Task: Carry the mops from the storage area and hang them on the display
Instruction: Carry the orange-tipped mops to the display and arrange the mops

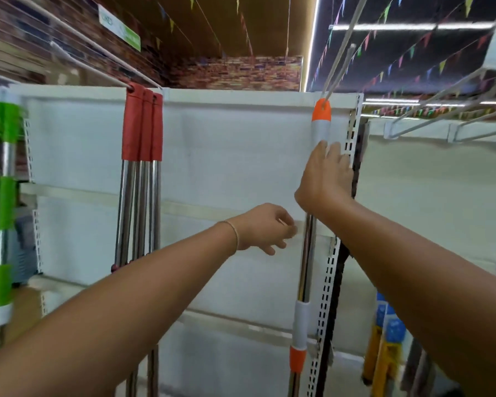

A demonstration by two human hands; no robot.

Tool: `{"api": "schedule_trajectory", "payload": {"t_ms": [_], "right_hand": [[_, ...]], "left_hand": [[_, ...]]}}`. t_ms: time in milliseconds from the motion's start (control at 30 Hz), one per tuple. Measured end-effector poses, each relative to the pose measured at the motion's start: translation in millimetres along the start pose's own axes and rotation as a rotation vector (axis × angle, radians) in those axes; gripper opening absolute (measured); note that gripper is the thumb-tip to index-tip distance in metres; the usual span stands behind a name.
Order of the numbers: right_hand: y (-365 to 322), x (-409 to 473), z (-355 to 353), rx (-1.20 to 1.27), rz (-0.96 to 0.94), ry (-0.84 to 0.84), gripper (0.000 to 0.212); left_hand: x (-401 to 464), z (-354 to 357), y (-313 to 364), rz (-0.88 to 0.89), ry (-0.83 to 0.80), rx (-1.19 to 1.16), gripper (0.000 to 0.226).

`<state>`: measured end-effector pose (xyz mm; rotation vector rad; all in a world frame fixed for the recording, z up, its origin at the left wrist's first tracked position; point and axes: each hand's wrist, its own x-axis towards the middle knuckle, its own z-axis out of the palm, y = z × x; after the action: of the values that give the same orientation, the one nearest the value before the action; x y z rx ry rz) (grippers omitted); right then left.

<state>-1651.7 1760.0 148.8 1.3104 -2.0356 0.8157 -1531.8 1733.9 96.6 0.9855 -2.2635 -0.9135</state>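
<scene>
A mop with an orange and grey grip (321,119) and a steel pole hangs by its orange tip from a long white hook rod (338,61) at the right of the white display panel (226,156). My right hand (325,179) lies over the handle just under the grey grip, fingers pointing up along it, thumb hidden. My left hand (265,229) hovers left of the pole at mid height, fingers loosely curled and apart, holding nothing. Three red-handled mops (142,130) hang from another rod further left.
Green-handled mops (0,118) hang at the far left edge. A slotted metal upright (352,130) runs down just right of the hung mop. Bare white hook brackets (413,123) stick out at the upper right. Yellow and blue packaged goods (384,336) hang low on the right.
</scene>
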Motion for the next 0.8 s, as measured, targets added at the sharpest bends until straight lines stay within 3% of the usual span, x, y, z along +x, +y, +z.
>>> {"api": "schedule_trajectory", "payload": {"t_ms": [100, 167, 300, 467, 800], "right_hand": [[-17, -20, -2, 0.045, -0.121, 0.065, 0.076], [-39, -32, -6, 0.114, -0.195, 0.039, 0.064], [-102, -58, -11, 0.229, -0.261, -0.076, 0.053], [-193, -96, -16, 0.338, -0.297, -0.192, 0.056], [-376, -161, -35, 0.471, -0.426, -0.313, 0.057]], "left_hand": [[-30, -28, -19, 0.086, 0.108, 0.627, 0.039], [-50, -49, -32, 0.083, 0.15, 0.828, 0.04], [-99, -99, -55, 0.042, 0.238, 0.9, 0.043], [-166, -171, -96, -0.019, 0.284, 0.987, 0.033], [-326, -307, -195, -0.221, 0.31, 1.132, 0.045]]}}
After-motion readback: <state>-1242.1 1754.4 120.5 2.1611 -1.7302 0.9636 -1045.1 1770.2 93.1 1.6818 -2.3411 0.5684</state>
